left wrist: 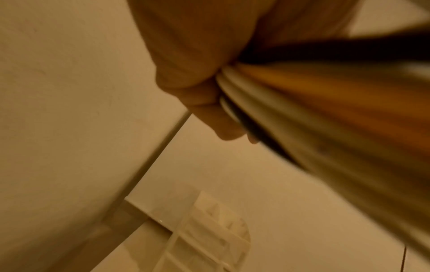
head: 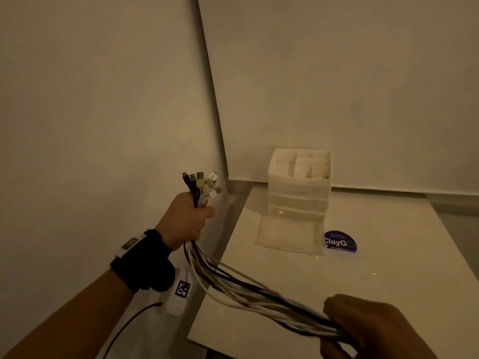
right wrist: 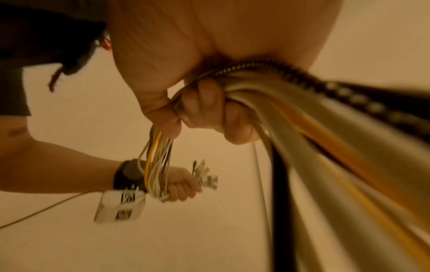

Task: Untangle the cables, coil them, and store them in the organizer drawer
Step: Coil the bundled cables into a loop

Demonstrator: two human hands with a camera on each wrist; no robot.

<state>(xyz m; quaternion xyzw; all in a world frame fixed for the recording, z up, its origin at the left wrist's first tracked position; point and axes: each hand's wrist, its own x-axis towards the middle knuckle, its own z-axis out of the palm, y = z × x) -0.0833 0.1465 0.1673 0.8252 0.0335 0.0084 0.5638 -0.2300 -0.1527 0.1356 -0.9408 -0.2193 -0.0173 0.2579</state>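
A thick bundle of white, black and yellow cables [head: 248, 291] stretches between my two hands above the white table. My left hand [head: 185, 218] is fisted round one end, raised left of the table, with the plugs [head: 204, 183] fanning out above the fist. My right hand [head: 363, 325] grips the bundle lower down at the front right. In the right wrist view the right hand [right wrist: 197, 110] curls round the cables [right wrist: 314, 147], and the left hand [right wrist: 181, 185] shows farther off. The white organizer [head: 299, 200] stands at the table's back, its bottom drawer [head: 287, 237] pulled out.
The white table [head: 363, 286] stands in a corner between two pale walls. A round dark "ClayGo" sticker [head: 340, 242] lies right of the drawer. The left wrist view shows my left hand [left wrist: 197, 77] on the blurred cables [left wrist: 314, 110], with the organizer [left wrist: 209, 230] below.
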